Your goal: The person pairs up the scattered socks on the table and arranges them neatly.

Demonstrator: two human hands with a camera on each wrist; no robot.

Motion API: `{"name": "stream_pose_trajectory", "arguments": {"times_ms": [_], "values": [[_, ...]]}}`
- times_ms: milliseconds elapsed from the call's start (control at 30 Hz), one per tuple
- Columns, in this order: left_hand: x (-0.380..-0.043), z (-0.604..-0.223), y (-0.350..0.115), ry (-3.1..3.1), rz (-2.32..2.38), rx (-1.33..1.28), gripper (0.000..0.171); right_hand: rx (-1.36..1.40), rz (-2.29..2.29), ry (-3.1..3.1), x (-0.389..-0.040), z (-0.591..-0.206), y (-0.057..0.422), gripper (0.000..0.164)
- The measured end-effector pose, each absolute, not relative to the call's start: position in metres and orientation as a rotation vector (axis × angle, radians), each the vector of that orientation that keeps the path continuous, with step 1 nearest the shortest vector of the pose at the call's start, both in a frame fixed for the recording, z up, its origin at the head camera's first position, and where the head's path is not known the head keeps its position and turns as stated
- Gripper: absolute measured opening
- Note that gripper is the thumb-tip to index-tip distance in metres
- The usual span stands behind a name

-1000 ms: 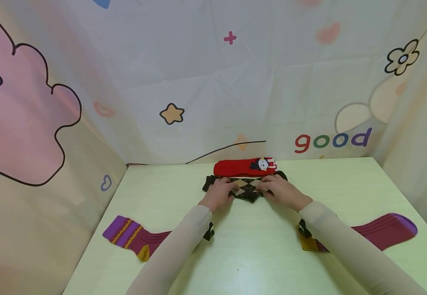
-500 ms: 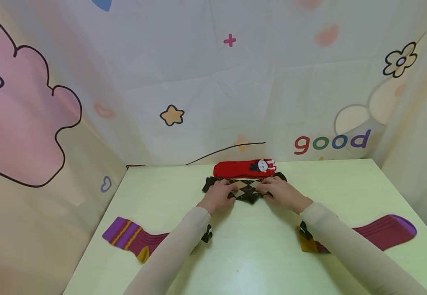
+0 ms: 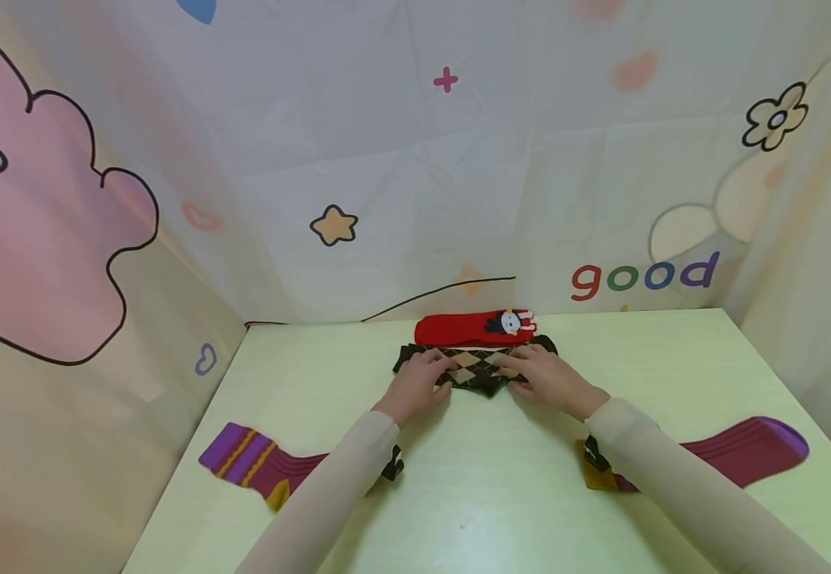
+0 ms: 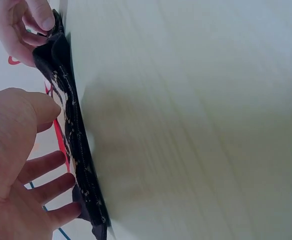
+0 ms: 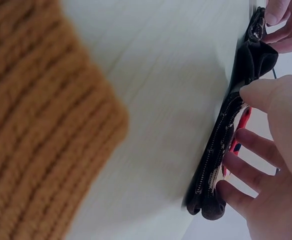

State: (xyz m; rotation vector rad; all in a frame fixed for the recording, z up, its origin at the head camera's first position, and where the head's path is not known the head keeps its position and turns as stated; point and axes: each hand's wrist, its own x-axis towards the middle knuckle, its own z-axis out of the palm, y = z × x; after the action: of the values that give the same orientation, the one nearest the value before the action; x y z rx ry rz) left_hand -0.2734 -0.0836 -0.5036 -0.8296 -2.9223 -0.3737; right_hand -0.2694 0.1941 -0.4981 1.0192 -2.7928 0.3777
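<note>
A black-and-tan argyle sock [image 3: 474,372] lies flat across the far middle of the table. My left hand [image 3: 417,384] rests at its left part, thumb apart and fingers loosely spread along its edge in the left wrist view. On the right part lies my right hand [image 3: 550,381]; in the right wrist view its thumb [image 5: 258,95] reaches the sock's near edge and the other fingers touch its patterned face. A pointed dark fold sticks out between the hands. Behind, a red sock [image 3: 451,329] with a white cartoon face lies parallel to the argyle one.
A maroon sock [image 3: 272,469] with purple and mustard bands lies at the left, partly under my left sleeve [image 3: 329,494]. Another maroon sock [image 3: 753,449] with a purple toe lies at the right, its middle hidden by my right sleeve [image 3: 688,486]. A printed curtain [image 3: 415,159] hangs behind the table.
My left hand has slid slightly to the left along the argyle sock, uncovering more of its pattern. My right hand stays nearly still, and the socks lie as before.
</note>
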Motion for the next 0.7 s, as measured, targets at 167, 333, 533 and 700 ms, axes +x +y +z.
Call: {"name": "stream_pose_trajectory", "arguments": {"times_ms": [167,333,533,700], "values": [[-0.269,-0.5,-0.087,-2.886,-0.395,-0.847,0.029,1.013,0.384,-2.793,-0.266,-0.495,0.194,0.049],[-0.264,-0.496,-0.089,-2.866,-0.411,-0.849,0.028,1.029,0.4,-2.769,-0.264,-0.492,0.193,0.05],[-0.259,-0.493,-0.095,-2.858,-0.435,-0.836,0.03,1.065,0.422,-2.737,-0.262,-0.49,0.188,0.047],[-0.254,-0.492,-0.103,-2.85,-0.45,-0.81,0.034,1.059,0.435,-2.761,-0.258,-0.486,0.182,0.046]]}}
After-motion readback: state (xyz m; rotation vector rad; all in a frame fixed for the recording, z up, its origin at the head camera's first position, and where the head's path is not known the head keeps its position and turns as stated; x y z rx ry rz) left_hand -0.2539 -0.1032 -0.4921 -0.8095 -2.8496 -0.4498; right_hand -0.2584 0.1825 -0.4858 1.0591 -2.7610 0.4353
